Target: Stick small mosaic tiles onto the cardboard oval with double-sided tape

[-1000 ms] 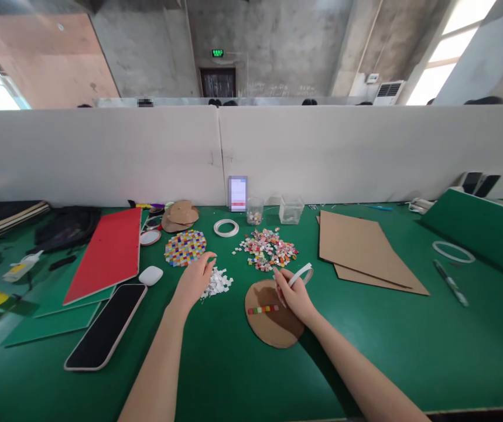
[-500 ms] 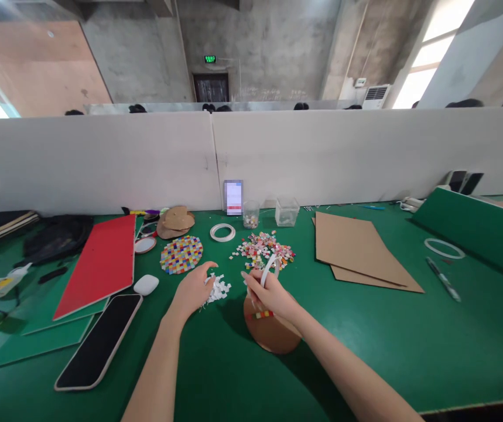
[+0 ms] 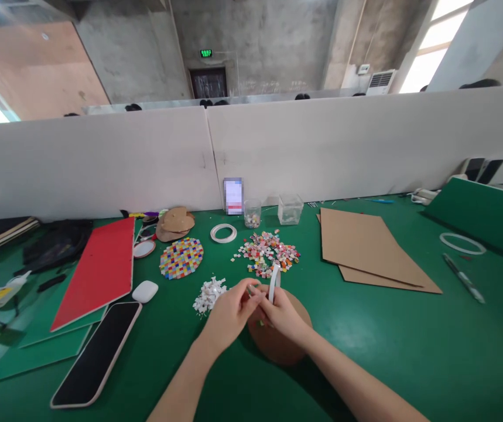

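My right hand is closed around a narrow white tape roll, which stands up from between its thumb and fingers. My left hand has come up against the right fingertips, its thumb and fingers pinched together; whatever lies between them is too small to make out. Below both hands is a round brown cardboard disc, partly covered by them. Left of my left hand lies a heap of white paper scraps. Beyond my hands, small colored mosaic tiles are spread in a loose pile.
A tile-covered disc, cardboard discs and a white ring roll lie further back. Clear cups stand near a lit phone. Cardboard sheets are at right; a red board and dark phone at left.
My left hand has moved right, from the white scraps to the right fingertips, and its fingers have closed. The right hand still holds the tape roll over the disc. The view has shifted slightly.
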A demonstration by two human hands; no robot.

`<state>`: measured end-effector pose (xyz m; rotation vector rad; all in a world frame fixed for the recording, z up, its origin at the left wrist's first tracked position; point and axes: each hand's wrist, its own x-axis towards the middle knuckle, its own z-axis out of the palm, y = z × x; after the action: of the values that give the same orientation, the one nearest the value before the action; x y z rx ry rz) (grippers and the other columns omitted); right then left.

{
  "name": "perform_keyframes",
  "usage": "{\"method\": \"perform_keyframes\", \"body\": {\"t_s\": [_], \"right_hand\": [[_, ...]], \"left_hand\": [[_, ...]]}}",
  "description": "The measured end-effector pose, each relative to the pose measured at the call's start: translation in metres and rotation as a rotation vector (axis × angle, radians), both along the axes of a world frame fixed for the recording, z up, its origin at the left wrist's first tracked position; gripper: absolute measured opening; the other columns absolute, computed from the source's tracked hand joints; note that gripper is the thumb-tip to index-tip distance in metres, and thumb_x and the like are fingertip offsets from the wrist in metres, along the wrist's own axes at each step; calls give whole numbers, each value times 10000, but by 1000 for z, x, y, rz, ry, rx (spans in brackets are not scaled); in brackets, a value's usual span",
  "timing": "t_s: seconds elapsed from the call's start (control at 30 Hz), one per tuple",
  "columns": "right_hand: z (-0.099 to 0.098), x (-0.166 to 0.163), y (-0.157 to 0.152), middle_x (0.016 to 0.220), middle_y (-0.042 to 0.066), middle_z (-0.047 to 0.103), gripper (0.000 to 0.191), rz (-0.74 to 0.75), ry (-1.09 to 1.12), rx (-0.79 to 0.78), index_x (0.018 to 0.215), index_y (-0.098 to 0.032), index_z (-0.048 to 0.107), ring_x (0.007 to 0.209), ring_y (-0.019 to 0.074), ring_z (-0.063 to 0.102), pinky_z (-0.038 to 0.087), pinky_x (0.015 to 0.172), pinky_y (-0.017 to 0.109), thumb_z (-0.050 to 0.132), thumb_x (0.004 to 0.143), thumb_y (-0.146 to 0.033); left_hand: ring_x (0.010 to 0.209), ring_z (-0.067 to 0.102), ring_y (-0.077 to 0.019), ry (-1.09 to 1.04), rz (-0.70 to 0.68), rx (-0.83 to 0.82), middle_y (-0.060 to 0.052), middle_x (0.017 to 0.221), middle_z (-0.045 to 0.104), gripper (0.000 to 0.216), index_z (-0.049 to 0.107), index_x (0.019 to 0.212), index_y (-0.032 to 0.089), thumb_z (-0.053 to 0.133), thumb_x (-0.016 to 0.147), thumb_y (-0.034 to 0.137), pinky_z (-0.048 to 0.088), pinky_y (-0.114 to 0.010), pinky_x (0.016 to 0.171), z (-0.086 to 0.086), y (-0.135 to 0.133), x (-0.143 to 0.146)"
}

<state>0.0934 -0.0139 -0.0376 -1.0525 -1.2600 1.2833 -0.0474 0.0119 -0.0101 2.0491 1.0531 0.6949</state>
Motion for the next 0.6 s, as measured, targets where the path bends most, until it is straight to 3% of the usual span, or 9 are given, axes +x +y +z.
{"method": "perform_keyframes", "body": {"t_s": [0.1, 0.23, 0.37, 0.47, 0.6], "right_hand": [[3, 0, -1, 388, -78, 379, 469, 14, 29, -9, 541, -195, 429, 350, 52, 317, 277, 375, 191, 512, 794, -581], [6, 2, 0, 372, -79, 372, 499, 60, 69, -60, 548, -194, 434, 316, 45, 278, 221, 338, 191, 463, 797, -626], [10, 8, 0, 429, -82, 396, 445, 79, 185, -99, 632, -187, 465, 330, 43, 270, 192, 342, 188, 461, 824, -588], [16, 14, -3, 450, -92, 351, 395, 148, 130, -42, 640, -190, 453, 375, 52, 267, 208, 380, 198, 512, 830, -531], [22, 18, -9, 453, -90, 319, 431, 376, 9, -50, 736, -171, 531, 404, 69, 246, 219, 409, 214, 405, 870, -561]], "left_hand": [[785, 618, -193, -78, 94, 42, -45, 897, 670, 256, 579, 1020, 234, 398, 904, 374, 440, -264, 694, -9, -8, 10], [664, 606, -174, -66, 148, 123, -20, 727, 653, 219, 582, 803, 224, 438, 890, 365, 425, -248, 616, -14, -7, 10], [568, 572, -145, -67, 238, 211, 1, 621, 597, 207, 552, 772, 214, 418, 889, 321, 408, -240, 578, -10, -3, 4], [481, 550, -121, -237, 354, 63, 17, 592, 578, 231, 507, 797, 206, 391, 894, 381, 415, -222, 502, -6, 1, 3], [408, 497, -106, -412, 391, -202, 41, 531, 530, 301, 510, 815, 190, 437, 852, 480, 368, -198, 395, -2, 9, 2]]}}
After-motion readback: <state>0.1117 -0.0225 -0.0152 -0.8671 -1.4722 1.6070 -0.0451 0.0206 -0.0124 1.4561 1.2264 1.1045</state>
